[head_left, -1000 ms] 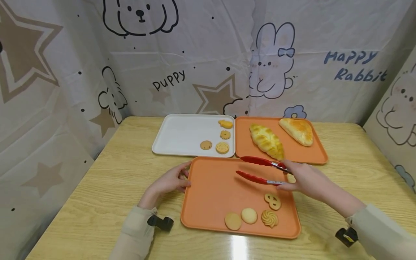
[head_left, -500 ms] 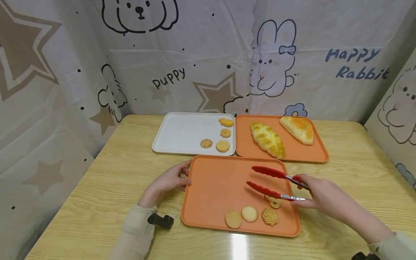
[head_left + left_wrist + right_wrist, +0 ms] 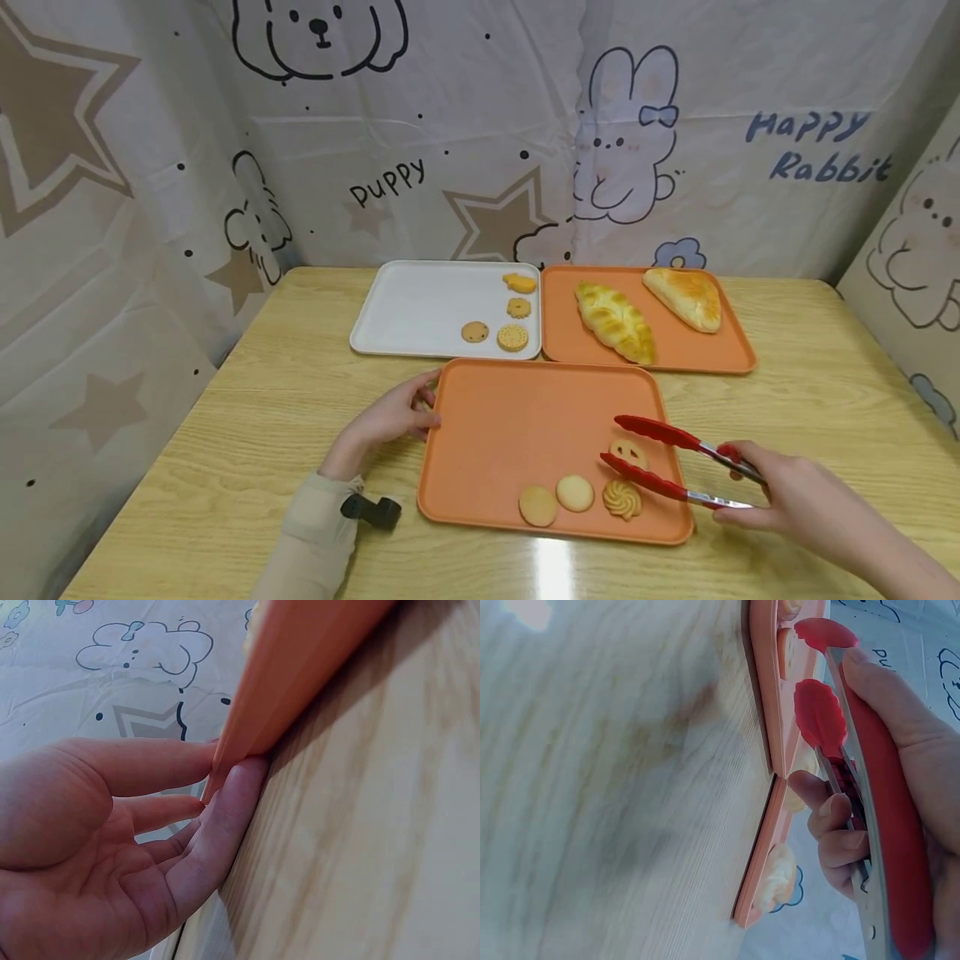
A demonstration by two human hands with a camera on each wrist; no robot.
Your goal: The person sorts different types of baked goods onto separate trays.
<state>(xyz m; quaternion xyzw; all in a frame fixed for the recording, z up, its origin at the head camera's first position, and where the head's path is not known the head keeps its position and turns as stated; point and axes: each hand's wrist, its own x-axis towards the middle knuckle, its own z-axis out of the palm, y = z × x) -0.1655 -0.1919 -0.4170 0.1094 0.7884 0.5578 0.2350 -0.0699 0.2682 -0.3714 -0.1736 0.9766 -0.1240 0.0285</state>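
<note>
My left hand (image 3: 390, 412) grips the left edge of the front orange tray (image 3: 502, 433); in the left wrist view the thumb lies on the rim and a finger reaches underneath. My right hand (image 3: 798, 496) holds red-tipped tongs (image 3: 656, 430), their jaws spread apart. The tongs' tips hang over the tray's right side, one on each side of a pretzel-shaped cookie (image 3: 628, 451) in the head view. A swirl cookie (image 3: 622, 500) lies just in front of it, the lower tip overlapping its edge. Two plain round cookies (image 3: 575, 493) lie farther left along the near rim.
Behind stands a white tray (image 3: 420, 308) with several small cookies (image 3: 513, 337) on its right side. Beside it, another orange tray (image 3: 558, 325) bears a braided bread (image 3: 615, 322) and a triangular bread (image 3: 684, 300). A printed cloth (image 3: 337, 125) hangs behind the wooden table (image 3: 247, 417).
My right hand has moved the tongs right and nearer to me, from the tray's back right part to over the pretzel-shaped cookie. The left hand stays at the tray's edge.
</note>
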